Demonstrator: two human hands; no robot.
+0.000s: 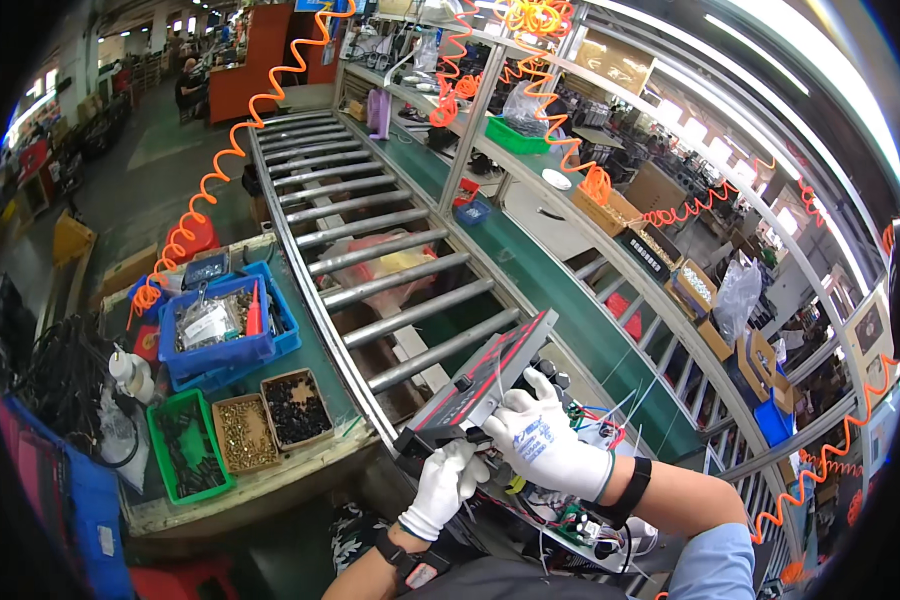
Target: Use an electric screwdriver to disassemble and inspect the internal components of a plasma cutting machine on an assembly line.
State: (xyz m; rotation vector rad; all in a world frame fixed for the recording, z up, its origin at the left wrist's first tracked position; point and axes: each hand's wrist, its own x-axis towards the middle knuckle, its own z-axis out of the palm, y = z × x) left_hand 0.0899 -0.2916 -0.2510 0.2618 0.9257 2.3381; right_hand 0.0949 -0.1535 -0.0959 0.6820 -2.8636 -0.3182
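Note:
A grey control panel [480,375] with a red stripe and dark face stands tilted up in front of me. My right hand [550,440], in a white glove, curls its fingers at the panel's back edge and grips it. Close to the panel's lower corner, my left hand [442,490], gloved too, has its fingers pinched together by a small black part; what they hold is hidden. Below my right hand lies an opened unit with a green circuit board [575,525] and loose coloured wires [600,425].
A roller conveyor [400,280] runs away ahead. On the left bench sit a green bin [187,445], a box of brass fittings [244,434], a box of black parts [296,408] and a blue tray [220,330]. Orange coiled hoses [205,190] hang down. Shelving [660,300] stands right.

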